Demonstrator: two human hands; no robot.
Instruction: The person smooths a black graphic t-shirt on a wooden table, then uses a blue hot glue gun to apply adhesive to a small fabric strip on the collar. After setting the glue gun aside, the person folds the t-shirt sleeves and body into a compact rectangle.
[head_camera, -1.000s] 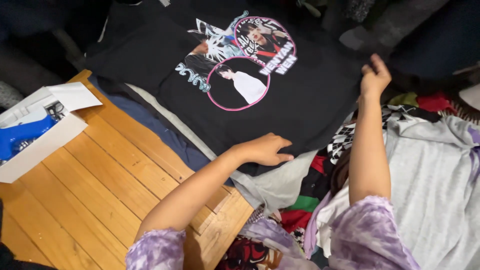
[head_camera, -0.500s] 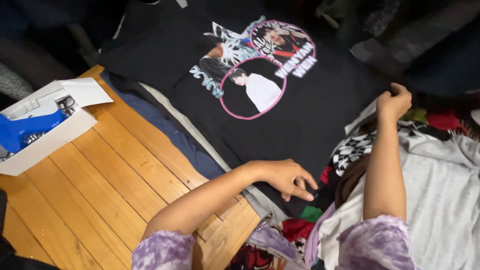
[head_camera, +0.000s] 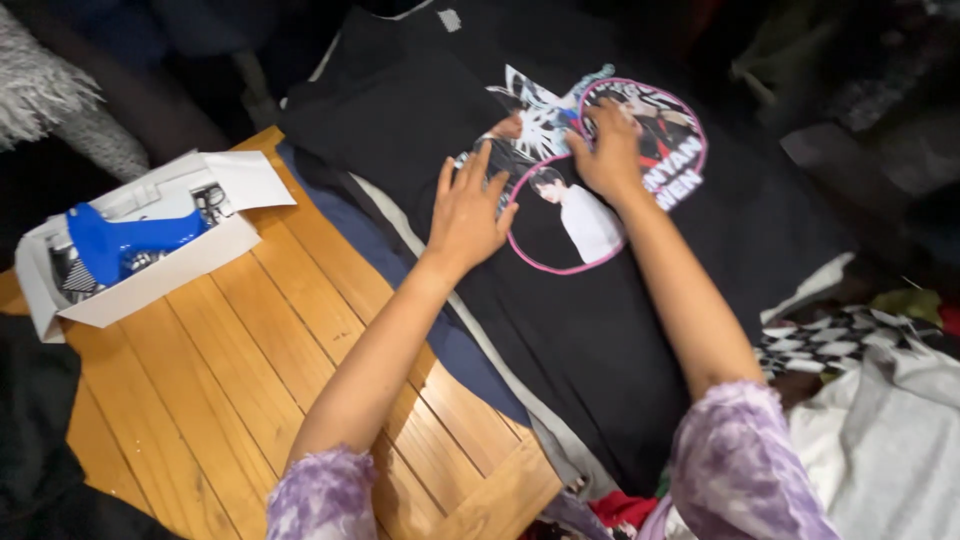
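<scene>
While both the left hand (head_camera: 468, 215) and right hand (head_camera: 608, 150) press flat, fingers spread, on the black shirt (head_camera: 600, 300) lying beneath them, an uneven push could bunch the fabric off the wooden surface (head_camera: 240, 370).

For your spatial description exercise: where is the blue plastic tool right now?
In the head view, the blue plastic tool lies in an open white cardboard box at the left, on the slatted wooden table, well left of the black printed T-shirt.
</scene>
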